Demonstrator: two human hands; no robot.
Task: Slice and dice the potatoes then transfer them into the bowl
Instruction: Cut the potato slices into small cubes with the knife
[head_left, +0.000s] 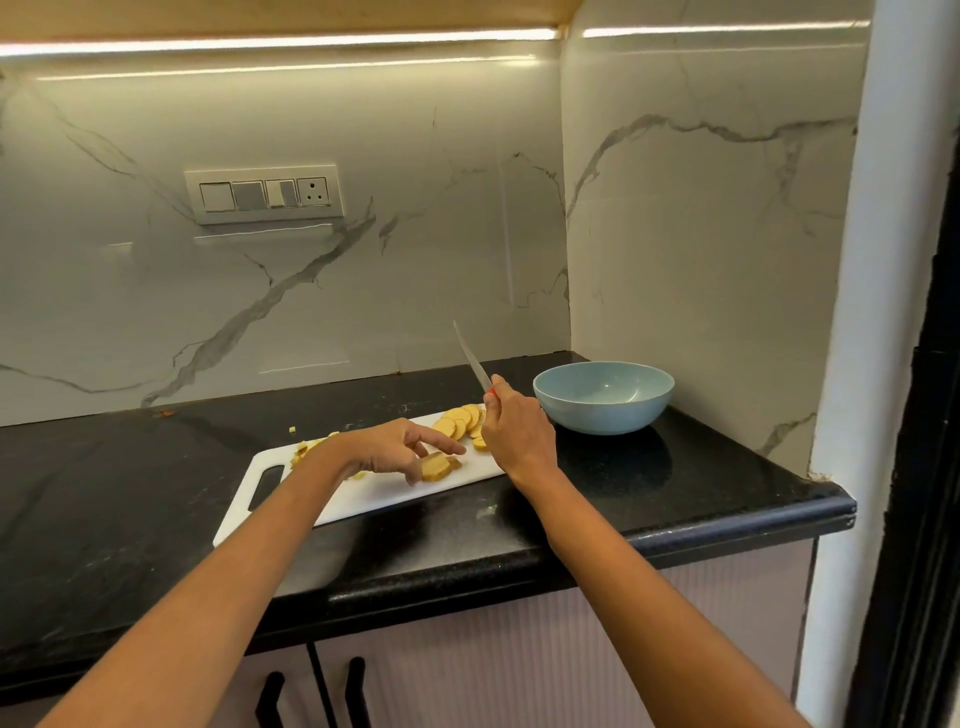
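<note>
Though round, potato slices flat

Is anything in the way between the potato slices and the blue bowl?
Only the right hand, gripping the knife, sits between the round yellow potato slices on the white cutting board and the light blue bowl. Otherwise nothing visible blocks them.

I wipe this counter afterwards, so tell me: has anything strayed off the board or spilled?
Yes. One small potato bit lies on the black counter just behind the cutting board, and a reddish scrap sits by the wall further left. The bowl stands upright and holds nothing.
</note>
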